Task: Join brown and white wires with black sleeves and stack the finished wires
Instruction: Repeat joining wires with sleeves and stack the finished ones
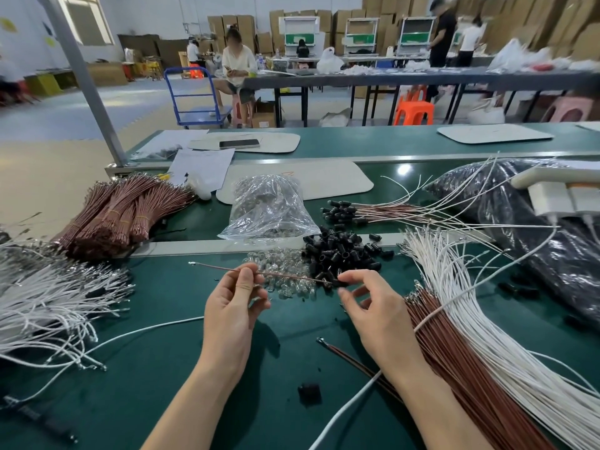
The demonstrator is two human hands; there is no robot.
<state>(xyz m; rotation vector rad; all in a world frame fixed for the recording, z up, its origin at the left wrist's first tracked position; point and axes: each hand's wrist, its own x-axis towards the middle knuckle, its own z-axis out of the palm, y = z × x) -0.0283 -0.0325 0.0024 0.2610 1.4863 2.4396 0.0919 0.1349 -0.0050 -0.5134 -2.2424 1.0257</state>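
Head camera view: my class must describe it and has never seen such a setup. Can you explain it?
One picture, from a camera worn on a person's head, looking down at two bare hands; no machine. The left hand pinches a thin brown wire; the right hand pinches a black sleeve at its end. On the green table lie loose black sleeves, clear parts, brown wires and white wires, and farther back a stack of sleeved wires.

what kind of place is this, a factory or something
Most likely a factory assembly floor: a long green workbench piled with bundled brown wires and loose black sleeves, with cardboard boxes stacked high along the back wall.
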